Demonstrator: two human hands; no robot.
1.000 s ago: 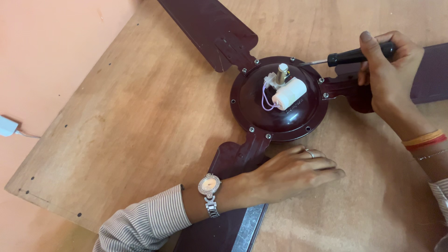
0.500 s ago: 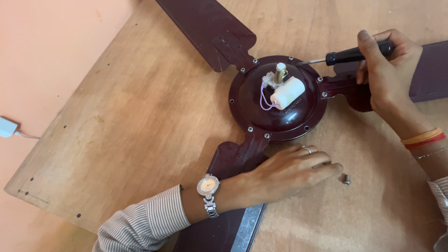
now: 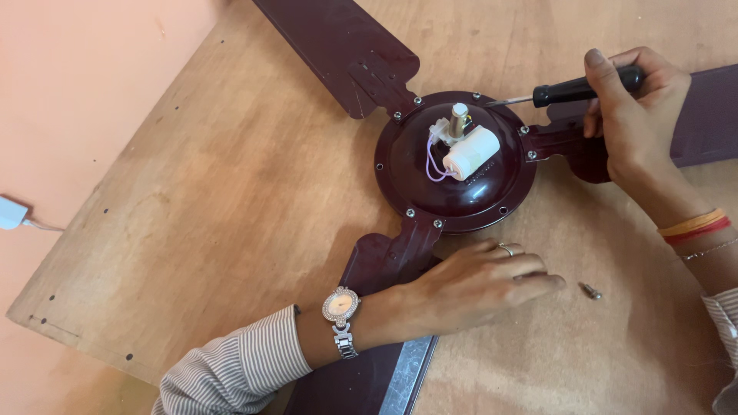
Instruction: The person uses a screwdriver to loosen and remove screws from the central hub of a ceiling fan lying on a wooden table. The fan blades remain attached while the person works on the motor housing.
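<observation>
At upper right, the right hand (image 3: 634,115) is closed around the black handle of a screwdriver (image 3: 573,93), thumb lying along the grip; the thin metal shaft runs leftward, its tip resting at the upper rim of the motor housing (image 3: 430,192). Near the lower centre, the left hand (image 3: 473,284) lies flat and palm-down, holding nothing, fingers extended to the right, its heel over the base of the near blade (image 3: 369,338). A ring shows on one finger and a round-faced wristwatch (image 3: 340,307) sits on the wrist above a striped shirt cuff. Just beyond the fingertips, apart from them, a small loose screw (image 3: 590,290) lies on the board.

The ceiling fan lies flat near the middle of the board. Its housing is a glossy maroon dome, ringed with small screws. On the dome's centre stand a short pale shaft stub and a white cylindrical capacitor (image 3: 470,151) joined by looped violet wires. Three maroon blades radiate: one to the upper left (image 3: 338,46), one to the right (image 3: 707,107) behind the right hand, one toward the viewer, where a grey metallic strip shows.

The plywood board (image 3: 231,215) is bare and tan, with small holes near its edges. It rests on a salmon-pink floor (image 3: 69,92), where a white plug with cable (image 3: 11,214) lies at far left.
</observation>
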